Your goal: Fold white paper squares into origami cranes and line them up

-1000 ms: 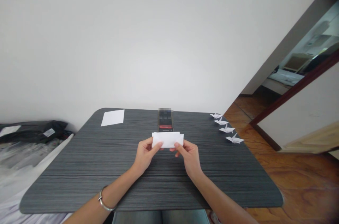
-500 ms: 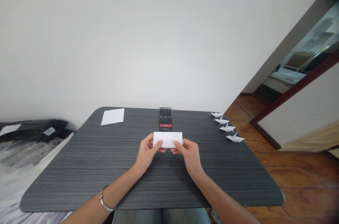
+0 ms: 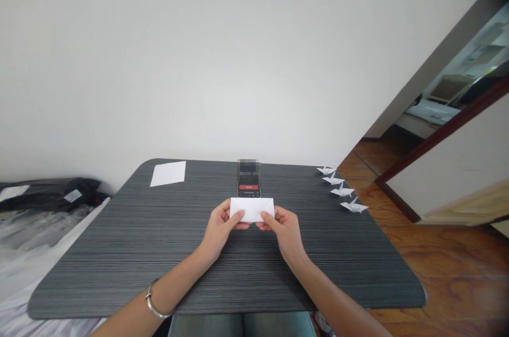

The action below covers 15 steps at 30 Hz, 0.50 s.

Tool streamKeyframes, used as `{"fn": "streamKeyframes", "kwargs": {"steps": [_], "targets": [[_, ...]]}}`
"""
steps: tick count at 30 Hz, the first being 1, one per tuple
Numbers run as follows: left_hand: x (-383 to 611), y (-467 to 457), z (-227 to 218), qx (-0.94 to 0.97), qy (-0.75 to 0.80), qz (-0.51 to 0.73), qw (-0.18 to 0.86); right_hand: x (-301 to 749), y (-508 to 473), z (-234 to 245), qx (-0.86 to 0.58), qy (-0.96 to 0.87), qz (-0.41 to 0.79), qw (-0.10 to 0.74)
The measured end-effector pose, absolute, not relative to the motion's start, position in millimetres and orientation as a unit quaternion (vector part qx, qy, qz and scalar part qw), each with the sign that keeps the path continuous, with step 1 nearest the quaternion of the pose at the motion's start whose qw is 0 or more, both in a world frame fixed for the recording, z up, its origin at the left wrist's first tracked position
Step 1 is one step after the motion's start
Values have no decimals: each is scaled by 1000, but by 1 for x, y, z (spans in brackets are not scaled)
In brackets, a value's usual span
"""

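A folded sheet of white paper (image 3: 252,208), a flat oblong, is held up above the table between my two hands. My left hand (image 3: 221,224) pinches its left end, thumb on the near face and fingers behind. At the right end, my right hand (image 3: 284,226) grips it the same way. Just beyond the paper's top edge stands a phone (image 3: 248,178) with a red bar on its screen, its lower part next to the paper in view. The back of the paper is hidden from me.
Several white folded paper cranes (image 3: 342,191) line the right edge of the dark table (image 3: 159,252). White paper (image 3: 168,173) lies flat at the back left. The wall (image 3: 246,61) rises behind the table. Bags (image 3: 47,196) lie beyond its left side.
Both hands keep the same grip on the folded paper. The view has shifted very slightly; nothing has been picked up or let go.
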State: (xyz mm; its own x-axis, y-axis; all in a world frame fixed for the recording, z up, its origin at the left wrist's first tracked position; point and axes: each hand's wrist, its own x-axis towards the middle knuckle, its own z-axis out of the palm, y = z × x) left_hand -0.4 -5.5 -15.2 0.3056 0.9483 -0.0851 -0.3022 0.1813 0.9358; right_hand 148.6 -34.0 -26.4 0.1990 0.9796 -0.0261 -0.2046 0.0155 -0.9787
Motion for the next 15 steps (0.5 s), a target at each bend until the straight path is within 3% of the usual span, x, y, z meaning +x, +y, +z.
{"fn": "streamKeyframes", "kwargs": {"steps": [15], "targets": [[1, -8, -12, 465, 384, 462, 651, 148, -35, -24, -504, -424, 472, 586]]}}
